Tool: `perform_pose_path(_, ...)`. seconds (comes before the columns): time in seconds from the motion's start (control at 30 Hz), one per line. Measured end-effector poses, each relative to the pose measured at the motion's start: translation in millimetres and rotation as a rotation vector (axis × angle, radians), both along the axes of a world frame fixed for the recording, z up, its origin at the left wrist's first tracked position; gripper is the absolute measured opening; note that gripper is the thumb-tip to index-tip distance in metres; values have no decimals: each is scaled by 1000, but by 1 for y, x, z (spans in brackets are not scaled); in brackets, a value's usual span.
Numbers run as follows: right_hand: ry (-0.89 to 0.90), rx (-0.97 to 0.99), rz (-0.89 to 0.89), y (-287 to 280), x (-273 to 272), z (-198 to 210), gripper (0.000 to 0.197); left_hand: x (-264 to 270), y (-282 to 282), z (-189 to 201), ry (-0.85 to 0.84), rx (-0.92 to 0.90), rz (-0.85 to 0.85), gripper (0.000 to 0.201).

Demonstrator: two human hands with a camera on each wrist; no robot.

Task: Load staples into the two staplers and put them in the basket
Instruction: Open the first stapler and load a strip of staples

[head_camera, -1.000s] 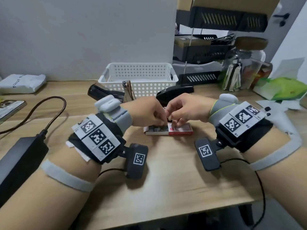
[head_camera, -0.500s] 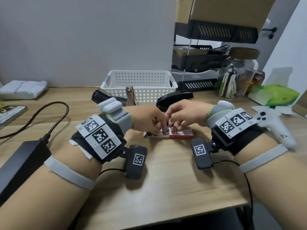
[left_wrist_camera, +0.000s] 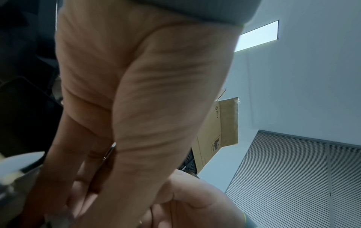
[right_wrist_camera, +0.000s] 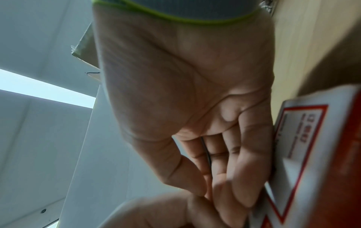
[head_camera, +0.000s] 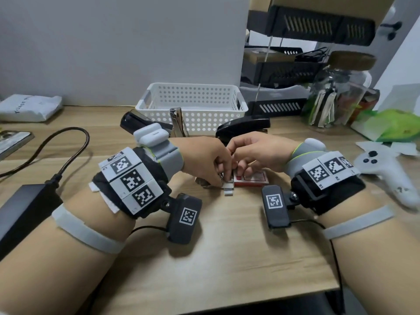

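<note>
A red and white staple box (head_camera: 254,179) lies on the wooden desk, its inner tray (head_camera: 201,181) pulled out to the left. My left hand (head_camera: 219,172) curls over the tray and pinches a silvery staple strip (head_camera: 228,188) that sticks out toward me. My right hand (head_camera: 241,167) presses its fingers (right_wrist_camera: 246,169) down on the box lid (right_wrist_camera: 312,154), fairly straight. Behind the hands lie two black staplers, one opened (head_camera: 145,122) with its metal magazine (head_camera: 178,121) raised, the other (head_camera: 243,128) shut. The white perforated basket (head_camera: 193,105) stands behind them.
A black power brick (head_camera: 25,208) with its cable lies at the left. A white game controller (head_camera: 386,173) sits at the right. Black shelf trays (head_camera: 279,105), a glass jar (head_camera: 336,96) and a green bag (head_camera: 397,126) stand at the back right. A white bag (head_camera: 29,108) lies back left.
Both hands stay over the staple box. A staple strip now shows below my left fingers at the box's near edge. The view has shifted slightly.
</note>
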State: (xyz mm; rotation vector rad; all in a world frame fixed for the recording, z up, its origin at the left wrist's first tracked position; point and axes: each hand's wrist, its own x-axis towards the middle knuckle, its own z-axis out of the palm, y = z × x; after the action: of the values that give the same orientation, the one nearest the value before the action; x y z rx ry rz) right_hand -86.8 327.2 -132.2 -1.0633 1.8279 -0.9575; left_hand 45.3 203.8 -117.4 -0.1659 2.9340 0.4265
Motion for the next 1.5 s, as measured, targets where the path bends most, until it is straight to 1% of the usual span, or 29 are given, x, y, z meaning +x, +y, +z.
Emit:
perform_pose_path(0.17, -38, -23, -15, 2, 0, -1, 22, 3, 2, -1, 35, -5, 34, 11)
perform_pose_path(0.4, -107, -123, -42, 8, -2, -5, 17, 3, -1, 1, 74, 87, 59, 9)
perform_pose_path(0.53, -201, -196, -82, 10, -6, -8, 12, 4, -9, 10, 174, 296, 97, 7)
perform_pose_path(0.63, -332, -251, -128, 12, -7, -8, 15, 1, -17, 11, 344, 566, 165, 6)
perform_pose_path(0.73, -456, -256, -139, 13, -5, -2, 27, -3, -14, 7, 528, 745, 242, 8)
perform_pose_path(0.83, -556, -277, -89, 13, 2, 5, 40, -6, -6, 1, 632, 837, 279, 10)
perform_pose_path(0.9, -640, -318, -134, 10, 8, 5, 39, -8, -3, -3, 679, 862, 278, 9)
perform_pose_path(0.97, -695, -366, -221, 7, 11, 3, 32, -11, -2, -8, 713, 856, 275, 8)
perform_pose_path(1.1, -710, -424, -329, 0, 10, 0, 21, -15, 1, -13, 759, 815, 302, 14)
perform_pose_path(1.23, -728, -473, -343, -4, 5, 0, 12, -18, -3, -13, 804, 718, 370, 22)
perform_pose_path(1.3, -739, -494, -336, -4, 2, 0, 11, -18, -4, -13, 815, 735, 374, 24)
perform_pose_path(1.43, -739, -544, -355, -5, 2, 2, 12, -18, -1, -12, 796, 770, 396, 27)
perform_pose_path(1.5, -720, -567, -366, -5, 1, 2, 13, -19, 0, -11, 709, 781, 436, 31)
